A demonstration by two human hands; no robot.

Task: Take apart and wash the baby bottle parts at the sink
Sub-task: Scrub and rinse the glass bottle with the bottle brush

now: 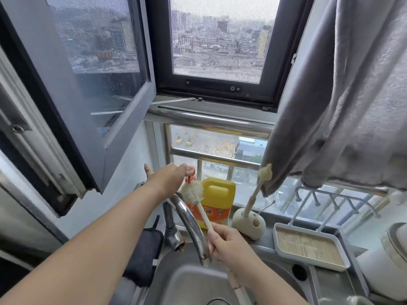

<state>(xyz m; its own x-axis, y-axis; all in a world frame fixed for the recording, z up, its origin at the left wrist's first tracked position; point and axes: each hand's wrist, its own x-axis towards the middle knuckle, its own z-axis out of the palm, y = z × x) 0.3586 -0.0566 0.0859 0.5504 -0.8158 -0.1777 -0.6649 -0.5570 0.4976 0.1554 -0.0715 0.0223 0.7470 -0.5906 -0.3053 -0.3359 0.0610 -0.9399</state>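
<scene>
Cream silicone brush point(192, 192) held upright over the sink point(187, 280), right hand point(229, 245) gripping its handle, left hand point(167, 177) reaching to the orange pump point(191, 172) of the yellow soap jug point(217, 199), fingers pressing it, tap point(191, 225) between the hands, 2nd brush point(259, 183) in its holder point(250, 223), tray point(308, 247) at right.

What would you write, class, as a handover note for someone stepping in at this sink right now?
Left hand: on the pump of the yellow detergent bottle; whether it is gripping is unclear.
Right hand: grips the bottle brush by its handle, bristles up, beside the tap.
A second brush stands in its holder; the drying rack sits to the right.
No bottle parts visible, so progress is unclear. Left: soap the brush, wash.
</scene>
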